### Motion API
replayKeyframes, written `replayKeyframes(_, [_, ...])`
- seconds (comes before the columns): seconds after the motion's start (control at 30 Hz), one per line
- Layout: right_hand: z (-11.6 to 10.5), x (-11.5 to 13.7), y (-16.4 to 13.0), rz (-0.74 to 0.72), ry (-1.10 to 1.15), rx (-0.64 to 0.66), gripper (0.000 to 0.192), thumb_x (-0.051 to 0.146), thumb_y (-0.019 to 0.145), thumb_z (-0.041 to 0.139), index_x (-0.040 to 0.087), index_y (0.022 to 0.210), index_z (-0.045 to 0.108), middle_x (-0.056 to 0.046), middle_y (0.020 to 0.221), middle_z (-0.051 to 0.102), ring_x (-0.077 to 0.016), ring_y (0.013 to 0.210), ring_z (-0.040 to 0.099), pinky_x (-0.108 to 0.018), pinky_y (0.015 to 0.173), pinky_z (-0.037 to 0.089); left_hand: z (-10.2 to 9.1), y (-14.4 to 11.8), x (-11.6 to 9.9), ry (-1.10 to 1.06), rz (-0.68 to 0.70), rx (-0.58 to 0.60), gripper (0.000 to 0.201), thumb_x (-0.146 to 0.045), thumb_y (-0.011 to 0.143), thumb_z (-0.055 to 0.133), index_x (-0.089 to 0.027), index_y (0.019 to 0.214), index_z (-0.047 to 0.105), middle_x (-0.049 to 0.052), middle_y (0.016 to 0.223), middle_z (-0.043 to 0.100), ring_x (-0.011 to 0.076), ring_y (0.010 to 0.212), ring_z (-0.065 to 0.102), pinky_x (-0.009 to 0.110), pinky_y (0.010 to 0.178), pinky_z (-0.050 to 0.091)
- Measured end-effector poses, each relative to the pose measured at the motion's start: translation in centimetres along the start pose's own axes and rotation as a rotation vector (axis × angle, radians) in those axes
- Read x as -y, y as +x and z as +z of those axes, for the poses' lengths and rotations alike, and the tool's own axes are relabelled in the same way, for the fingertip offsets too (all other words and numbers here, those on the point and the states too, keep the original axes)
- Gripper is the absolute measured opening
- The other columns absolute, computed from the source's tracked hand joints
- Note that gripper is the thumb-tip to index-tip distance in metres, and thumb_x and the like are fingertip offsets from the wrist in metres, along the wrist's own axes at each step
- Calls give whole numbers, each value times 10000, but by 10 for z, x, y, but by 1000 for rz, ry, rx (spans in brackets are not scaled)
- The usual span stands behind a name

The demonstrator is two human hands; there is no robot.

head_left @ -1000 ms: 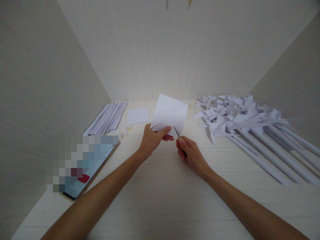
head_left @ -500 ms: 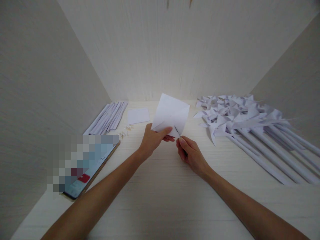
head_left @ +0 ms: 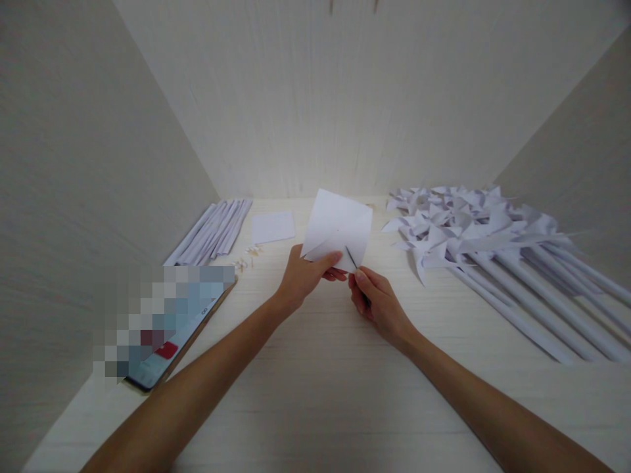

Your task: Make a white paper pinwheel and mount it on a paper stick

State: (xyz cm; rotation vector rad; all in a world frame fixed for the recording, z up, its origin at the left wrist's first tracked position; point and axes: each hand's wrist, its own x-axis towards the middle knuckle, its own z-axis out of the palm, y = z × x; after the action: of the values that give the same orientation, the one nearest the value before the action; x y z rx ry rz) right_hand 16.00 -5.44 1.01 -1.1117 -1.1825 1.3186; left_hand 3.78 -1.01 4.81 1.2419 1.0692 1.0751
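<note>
My left hand [head_left: 306, 274] pinches a square sheet of white paper [head_left: 342, 220] near its lower edge, thumb on top and fingers beneath. A slit runs from the sheet's lower left corner toward a small dot at its centre. In my right hand [head_left: 378, 295] is a pair of scissors [head_left: 351, 255]; the fingers mostly hide its dark handles. The thin dark blade lies over the sheet's lower right corner and points toward the centre. Both hands are held above the pale table, close together.
Many white paper pinwheels [head_left: 438, 230] on rolled sticks lie at the right. Back left are rolled paper sticks [head_left: 214, 230], a flat paper square [head_left: 273, 227] and several small pale pins [head_left: 245, 264]. A phone [head_left: 170, 351], partly blurred, lies at the left. Walls enclose the table.
The paper has tilted and bowed slightly, its top edge dropping a little. More of the scissors' dark blade shows on the sheet. My hands have barely moved.
</note>
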Motion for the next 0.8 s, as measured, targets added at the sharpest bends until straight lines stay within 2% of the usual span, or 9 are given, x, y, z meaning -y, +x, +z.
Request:
replayKeyframes(0.5, [0,0,0,0,-5,-10,311,450,781,423,189,612,415,93,353,328,-46,301,234,-179,305,139,-1,1,1,2,3,10,203,-270,588,646,-75,606,592,86,496,632,148,421,578,238,443,462])
replayKeyframes(0.7, [0,0,0,-3,-27,-16,306,433,792,419,187,611,415,90,362,329,-45,310,247,-174,311,153,-1,3,3,-49,52,-134,259,-244,519,699,-86,706,615,69,685,663,135,555,597,239,501,510])
replayKeyframes(0.8, [0,0,0,-6,-42,-16,302,427,796,415,185,615,422,88,364,338,-47,315,252,-174,313,160,-2,5,4,-55,69,-166,257,-284,535,690,-96,696,622,53,693,655,135,598,592,228,492,510])
